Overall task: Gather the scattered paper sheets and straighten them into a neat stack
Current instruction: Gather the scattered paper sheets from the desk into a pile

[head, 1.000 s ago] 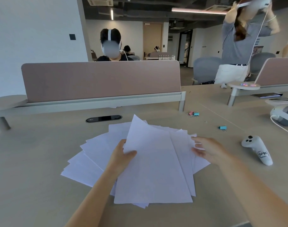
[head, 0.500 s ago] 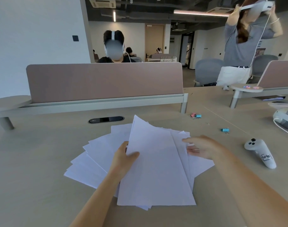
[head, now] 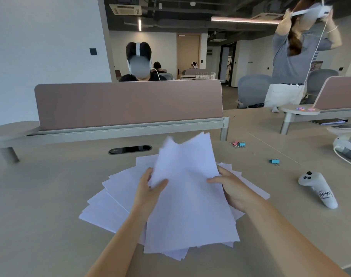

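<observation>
Several white paper sheets (head: pixel 190 200) are gathered into a loose bundle raised off the beige desk (head: pixel 40 196), their far corners uneven. My left hand (head: pixel 148 188) grips the bundle's left edge, thumb on top. On the right edge my right hand (head: pixel 230 188) holds it too, fingers under and thumb over. More sheets (head: pixel 114 192) lie fanned flat on the desk under and to the left of the bundle, and a few stick out at the right (head: pixel 250 186).
A white handheld controller (head: pixel 318 188) lies on the desk at the right. Small binder clips (head: pixel 274 161) and a further clip pair (head: pixel 238 144) sit beyond it. A pink divider panel (head: pixel 128 102) runs across the back, with a cable grommet (head: pixel 130 149) before it. People are behind.
My right hand moved left from the right-hand sheets and took the bundle's right edge. The bundle grew thicker and its far end lifted off the desk. My left hand kept its grip.
</observation>
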Available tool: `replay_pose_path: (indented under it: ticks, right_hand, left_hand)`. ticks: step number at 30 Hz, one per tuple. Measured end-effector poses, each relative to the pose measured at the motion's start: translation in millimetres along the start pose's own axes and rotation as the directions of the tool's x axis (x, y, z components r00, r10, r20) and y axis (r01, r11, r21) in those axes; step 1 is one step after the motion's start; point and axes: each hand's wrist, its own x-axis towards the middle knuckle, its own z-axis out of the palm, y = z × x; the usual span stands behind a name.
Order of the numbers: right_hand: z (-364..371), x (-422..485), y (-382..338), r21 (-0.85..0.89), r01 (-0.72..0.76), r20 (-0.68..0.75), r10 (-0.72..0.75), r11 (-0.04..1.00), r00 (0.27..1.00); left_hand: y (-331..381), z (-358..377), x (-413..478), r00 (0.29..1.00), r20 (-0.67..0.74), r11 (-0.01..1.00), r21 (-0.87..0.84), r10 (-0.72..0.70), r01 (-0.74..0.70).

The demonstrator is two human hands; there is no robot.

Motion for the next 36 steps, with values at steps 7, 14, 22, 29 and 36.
replay_pose_path:
  ticks: [7, 14, 22, 29, 36]
  right_hand:
    - [-5.7, -6.4, -2.7, 0.074, 0.07, -0.009, -0.069, 0.995, 0.998]
    - [-44.2, -3.7, -5.3, -0.002, -0.124, -0.341, 0.116, 0.992, 0.933]
    - [-51.9, -17.6, -6.4, 0.138, -0.214, -0.54, 0.254, 0.967, 0.802]
    - [-40.7, -6.4, -7.0, 0.343, -0.208, -0.401, 0.343, 0.916, 0.849]
    - [-8.5, 10.7, 5.9, -0.167, -0.198, -0.249, 0.153, 0.966, 0.957]
  left_hand:
    - [20.2, -12.7, -4.0, 0.918, 0.304, 0.9, -0.272, -0.256, 0.341]
    - [6.3, -5.8, 8.7, 0.97, 0.169, 0.972, -0.127, -0.173, 0.195]
    - [6.9, -3.1, -1.3, 0.981, 0.168, 0.988, 0.129, -0.102, 0.081]
    - [10.7, 0.5, -2.7, 0.974, 0.165, 0.969, 0.215, -0.155, 0.118]
    - [8.6, -6.6, -2.0, 0.974, 0.164, 0.987, 0.075, -0.154, 0.144]
